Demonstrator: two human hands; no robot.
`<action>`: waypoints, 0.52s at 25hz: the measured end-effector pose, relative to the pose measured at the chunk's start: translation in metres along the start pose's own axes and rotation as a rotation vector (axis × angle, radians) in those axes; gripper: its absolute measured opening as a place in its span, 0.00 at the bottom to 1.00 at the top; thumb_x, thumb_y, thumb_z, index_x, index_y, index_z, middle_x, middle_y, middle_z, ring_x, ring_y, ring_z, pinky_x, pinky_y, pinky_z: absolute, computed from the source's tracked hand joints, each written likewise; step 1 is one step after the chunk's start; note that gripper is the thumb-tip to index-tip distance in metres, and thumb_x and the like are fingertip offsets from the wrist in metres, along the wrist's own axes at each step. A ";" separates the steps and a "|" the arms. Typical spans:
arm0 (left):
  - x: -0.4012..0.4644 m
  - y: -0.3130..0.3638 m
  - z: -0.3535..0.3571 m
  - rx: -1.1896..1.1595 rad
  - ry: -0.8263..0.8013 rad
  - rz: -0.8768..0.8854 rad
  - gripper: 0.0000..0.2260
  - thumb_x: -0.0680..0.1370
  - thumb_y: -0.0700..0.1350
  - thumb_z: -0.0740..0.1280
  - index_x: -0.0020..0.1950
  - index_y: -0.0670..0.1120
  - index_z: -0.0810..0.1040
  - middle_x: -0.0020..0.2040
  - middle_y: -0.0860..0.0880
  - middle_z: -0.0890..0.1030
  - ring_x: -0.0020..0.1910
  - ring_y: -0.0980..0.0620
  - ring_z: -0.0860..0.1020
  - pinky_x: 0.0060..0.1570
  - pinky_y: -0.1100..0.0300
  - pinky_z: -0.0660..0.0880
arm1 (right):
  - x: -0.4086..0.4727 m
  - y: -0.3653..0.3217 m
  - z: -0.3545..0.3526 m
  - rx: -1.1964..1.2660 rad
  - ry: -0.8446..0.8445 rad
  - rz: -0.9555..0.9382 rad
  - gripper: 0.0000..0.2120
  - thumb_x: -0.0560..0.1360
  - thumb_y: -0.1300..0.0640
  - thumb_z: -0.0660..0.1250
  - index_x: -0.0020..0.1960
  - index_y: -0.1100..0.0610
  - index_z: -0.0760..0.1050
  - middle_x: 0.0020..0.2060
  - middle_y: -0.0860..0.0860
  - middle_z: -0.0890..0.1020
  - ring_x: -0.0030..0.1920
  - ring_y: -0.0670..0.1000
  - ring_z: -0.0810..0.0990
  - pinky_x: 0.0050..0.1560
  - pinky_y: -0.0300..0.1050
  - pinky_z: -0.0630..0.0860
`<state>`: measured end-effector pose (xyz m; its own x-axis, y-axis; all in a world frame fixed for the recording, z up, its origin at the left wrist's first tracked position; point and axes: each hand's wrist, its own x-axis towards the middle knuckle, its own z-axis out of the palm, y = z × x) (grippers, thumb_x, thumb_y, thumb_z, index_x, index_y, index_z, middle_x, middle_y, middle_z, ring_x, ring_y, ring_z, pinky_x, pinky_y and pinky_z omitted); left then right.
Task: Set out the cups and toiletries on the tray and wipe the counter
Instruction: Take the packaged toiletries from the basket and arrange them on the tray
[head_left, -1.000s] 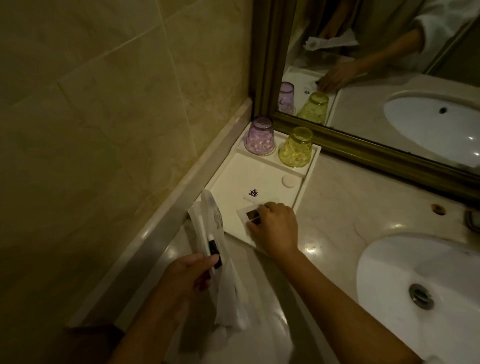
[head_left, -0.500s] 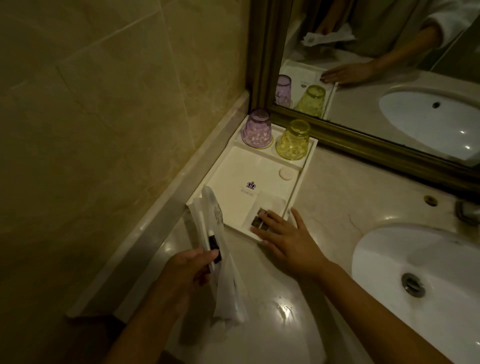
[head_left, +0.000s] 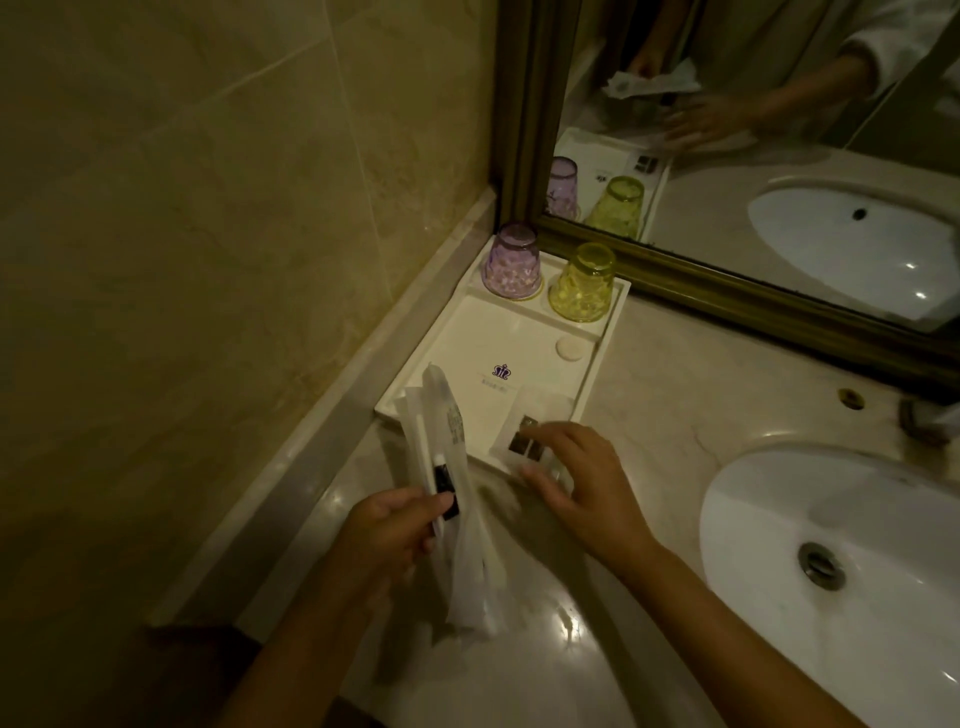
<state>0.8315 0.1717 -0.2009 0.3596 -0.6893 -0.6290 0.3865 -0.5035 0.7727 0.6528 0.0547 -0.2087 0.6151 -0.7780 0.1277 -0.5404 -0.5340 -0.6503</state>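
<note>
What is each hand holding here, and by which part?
The left hand pinches wrapped toiletry packets near their middle. The right hand holds nothing, fingers spread over a small sachet on the tray.

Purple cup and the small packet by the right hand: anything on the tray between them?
In the head view, only bare tray with a crown logo lies between the purple cup and small packet.

Tray (head_left: 447, 332) centre lies open; two upturned cups (head_left: 510, 262) block its twelve o'clock end, a sachet (head_left: 532, 431) its five o'clock corner.
</note>
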 end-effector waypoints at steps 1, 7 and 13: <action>-0.001 0.002 0.001 0.003 -0.003 0.020 0.04 0.71 0.40 0.71 0.36 0.44 0.84 0.38 0.37 0.80 0.37 0.42 0.78 0.45 0.48 0.77 | -0.003 -0.017 0.002 0.230 0.016 0.109 0.17 0.70 0.35 0.61 0.52 0.42 0.77 0.48 0.38 0.81 0.50 0.36 0.76 0.53 0.31 0.72; -0.002 0.005 0.013 0.078 0.009 0.130 0.04 0.70 0.39 0.71 0.44 0.43 0.83 0.40 0.42 0.85 0.45 0.39 0.83 0.50 0.45 0.79 | -0.006 -0.054 0.013 0.524 -0.086 0.320 0.10 0.64 0.49 0.75 0.42 0.50 0.78 0.35 0.48 0.82 0.37 0.45 0.81 0.38 0.36 0.79; 0.000 0.001 0.006 -0.062 -0.071 0.069 0.05 0.72 0.40 0.69 0.47 0.43 0.81 0.40 0.45 0.86 0.42 0.46 0.84 0.37 0.58 0.80 | -0.001 -0.053 0.009 0.626 -0.150 0.465 0.06 0.71 0.60 0.69 0.37 0.51 0.78 0.35 0.50 0.82 0.36 0.45 0.82 0.36 0.33 0.77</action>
<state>0.8270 0.1681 -0.1991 0.3267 -0.7576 -0.5650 0.4153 -0.4219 0.8059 0.6857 0.0872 -0.1812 0.5007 -0.7987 -0.3336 -0.3651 0.1546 -0.9181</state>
